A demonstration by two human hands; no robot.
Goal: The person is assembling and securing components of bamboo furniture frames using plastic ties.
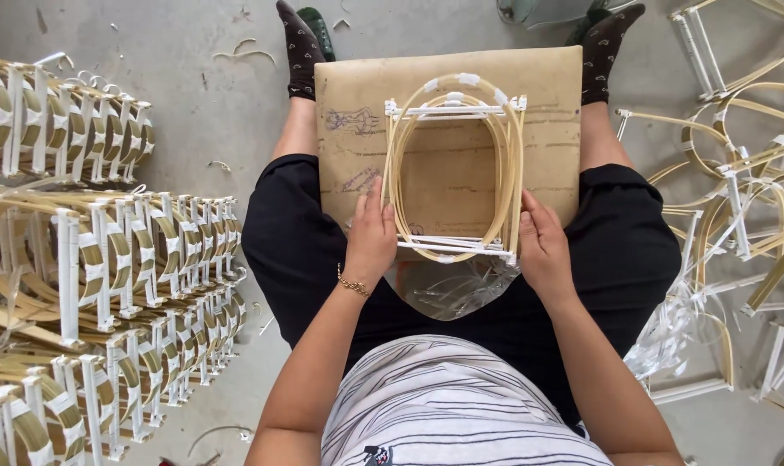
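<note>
Grey concrete floor surrounds a tan cardboard sheet (448,95) on the lap, where the pale bamboo-strip frame with white bindings (455,177) looks light, springy and fragile, left hand (370,242) and right hand (543,246) curled around its near corners, best held at the bound joints.

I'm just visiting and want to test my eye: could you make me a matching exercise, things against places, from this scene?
Things:
1. Pale bamboo-strip frame with white bindings
2. Tan cardboard sheet
3. Stacked finished bamboo frames
4. Thin gold chain bracelet

Places:
A. Piled on the floor at the image's left
B. On the left wrist
C. Held between the left hand and right hand
D. Lying across the lap

Pairs: 1-C, 2-D, 3-A, 4-B
</note>
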